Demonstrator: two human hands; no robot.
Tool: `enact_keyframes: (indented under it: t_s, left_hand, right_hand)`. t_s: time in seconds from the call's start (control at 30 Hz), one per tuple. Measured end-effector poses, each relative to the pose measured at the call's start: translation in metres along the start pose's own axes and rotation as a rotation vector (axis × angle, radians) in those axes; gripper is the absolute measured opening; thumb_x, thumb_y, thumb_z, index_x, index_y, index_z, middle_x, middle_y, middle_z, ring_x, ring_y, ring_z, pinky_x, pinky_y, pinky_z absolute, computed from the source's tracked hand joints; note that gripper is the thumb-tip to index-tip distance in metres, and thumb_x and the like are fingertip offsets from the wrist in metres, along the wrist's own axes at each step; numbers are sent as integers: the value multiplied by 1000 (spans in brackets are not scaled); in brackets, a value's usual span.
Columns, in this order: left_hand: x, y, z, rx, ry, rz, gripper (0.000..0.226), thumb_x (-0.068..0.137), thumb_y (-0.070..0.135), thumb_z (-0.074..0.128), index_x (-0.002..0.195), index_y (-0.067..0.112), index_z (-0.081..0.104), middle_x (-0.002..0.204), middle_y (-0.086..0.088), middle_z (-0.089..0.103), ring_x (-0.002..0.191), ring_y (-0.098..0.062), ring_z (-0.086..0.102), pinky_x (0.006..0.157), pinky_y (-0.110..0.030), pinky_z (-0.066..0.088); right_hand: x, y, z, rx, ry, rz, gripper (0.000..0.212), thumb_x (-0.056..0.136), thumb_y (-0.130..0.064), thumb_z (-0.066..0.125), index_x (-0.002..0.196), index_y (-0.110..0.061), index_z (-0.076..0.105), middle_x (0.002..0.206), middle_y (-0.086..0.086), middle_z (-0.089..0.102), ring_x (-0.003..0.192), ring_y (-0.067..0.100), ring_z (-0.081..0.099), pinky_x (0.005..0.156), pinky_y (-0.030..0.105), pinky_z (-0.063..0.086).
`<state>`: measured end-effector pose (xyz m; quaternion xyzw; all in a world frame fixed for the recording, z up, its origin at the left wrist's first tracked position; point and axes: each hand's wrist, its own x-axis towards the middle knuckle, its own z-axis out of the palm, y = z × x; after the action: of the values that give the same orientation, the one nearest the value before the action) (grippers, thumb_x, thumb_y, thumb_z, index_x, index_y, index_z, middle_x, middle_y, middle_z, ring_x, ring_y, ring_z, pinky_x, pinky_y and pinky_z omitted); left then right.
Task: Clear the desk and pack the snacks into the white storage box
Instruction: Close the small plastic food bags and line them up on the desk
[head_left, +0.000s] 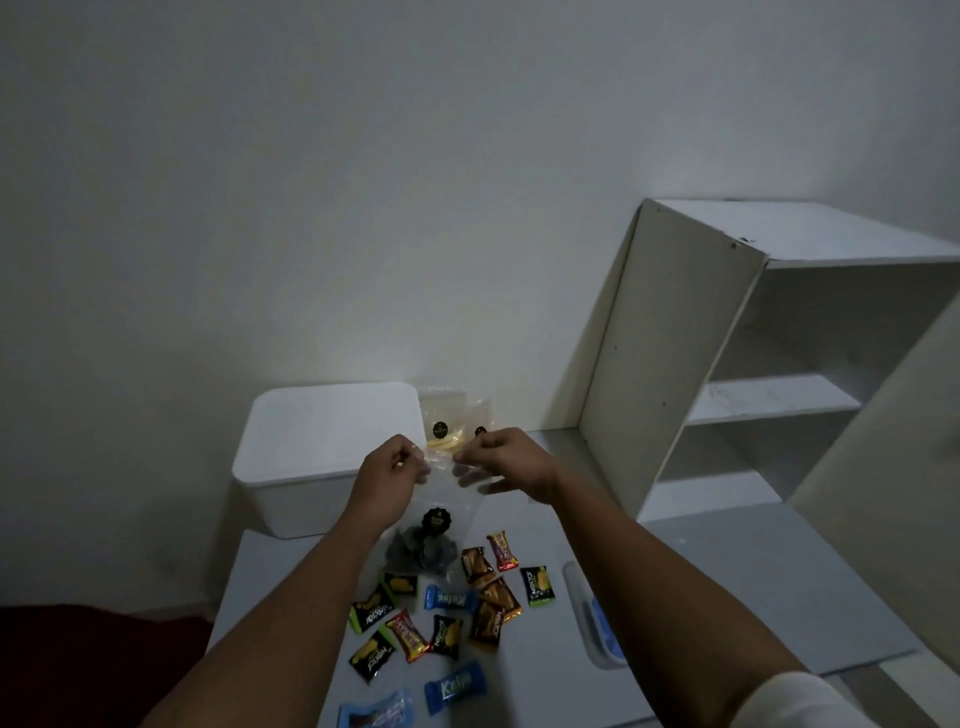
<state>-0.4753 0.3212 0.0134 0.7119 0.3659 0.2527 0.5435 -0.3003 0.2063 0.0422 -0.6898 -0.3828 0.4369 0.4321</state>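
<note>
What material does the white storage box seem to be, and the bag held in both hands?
White storage box: probably plastic, matte; rounded moulded corners and an even white surface suggest it.

Bag: thin clear plastic film, glossy; the dark snacks inside show through it, with a black round sticker. The left hand and right hand pinch its top.

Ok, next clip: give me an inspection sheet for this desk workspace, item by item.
Surface: white desk, dimly lit.
Job's things: white storage box at the back left, lid on; clear bag of dark snacks held up; small wrapped snacks scattered on the desk; clear bags of pale snacks behind the hands.
Clutter: clear plastic item with blue at the right, unclear what.
Hands: left hand and right hand both pinch the top of the held bag.
Cables: nothing seen.
Surroundings: white shelf unit on the right, plain wall behind.
</note>
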Motion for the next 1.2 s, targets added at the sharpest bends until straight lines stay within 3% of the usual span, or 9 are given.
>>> enact_keyframes:
  t_s: [0.13, 0.23, 0.37, 0.53, 0.73, 0.87, 1.0, 1.2]
  left_hand:
    - [0, 2, -4, -95, 46, -56, 15, 99, 12, 55, 87, 5, 60, 85, -10, 74, 75, -21, 69, 76, -36, 54]
    - [-1, 6, -7, -162, 22, -116, 17, 97, 16, 59, 87, 5, 66, 85, -11, 77, 74, -20, 69, 77, -35, 55]
    - [2, 7, -8, -93, -37, -48, 18, 96, 21, 65, 88, 8, 75, 80, -5, 78, 74, -16, 68, 78, -35, 57]
    - [6, 13, -10, -118, 49, -14, 16, 98, 17, 62, 89, 8, 72, 85, -10, 75, 72, -16, 64, 69, -27, 53]
    - [6, 16, -7, -251, 33, -86, 16, 96, 23, 64, 91, 11, 74, 89, -8, 78, 79, -19, 68, 80, -35, 56]
    - [7, 20, -1, -271, 61, -54, 12, 92, 21, 69, 90, 11, 76, 86, -8, 78, 81, -19, 68, 84, -36, 56]
    - [12, 25, 6, -261, 151, -51, 12, 90, 19, 71, 82, 10, 75, 83, -12, 77, 74, -18, 64, 78, -34, 54]
    - [5, 26, 14, -293, 64, -83, 14, 89, 23, 73, 89, 10, 77, 84, -5, 79, 76, -16, 67, 79, -32, 55]
  right_hand:
    - [1, 1, 11, -7, 49, -51, 26, 95, -24, 68, 106, -1, 69, 105, 11, 77, 95, 18, 75, 93, 45, 55]
    - [1, -2, 16, 9, 68, -88, 16, 96, -22, 67, 98, -6, 70, 103, 18, 76, 90, 17, 74, 87, 41, 53]
    - [2, -8, 20, 18, 79, -103, 10, 94, -22, 69, 89, -13, 70, 93, 13, 76, 83, 14, 73, 80, 37, 50]
    - [2, -8, 17, 126, 134, -94, 24, 91, -26, 72, 103, -4, 71, 97, 10, 78, 88, 17, 74, 88, 41, 54]
    - [-2, -8, 16, 278, 152, -109, 9, 95, -21, 67, 94, -14, 62, 97, 8, 75, 93, 22, 73, 87, 41, 51]
    - [-6, -10, 10, 311, 129, -94, 14, 95, -24, 68, 100, -11, 67, 104, 11, 77, 102, 27, 73, 92, 42, 51]
    - [-6, -5, 5, 356, 158, -107, 26, 98, -21, 63, 111, 0, 69, 107, 13, 77, 101, 25, 74, 92, 43, 52]
    - [-11, -1, 3, 322, 233, -127, 12, 98, -17, 61, 92, -9, 68, 96, 14, 77, 90, 24, 75, 86, 41, 53]
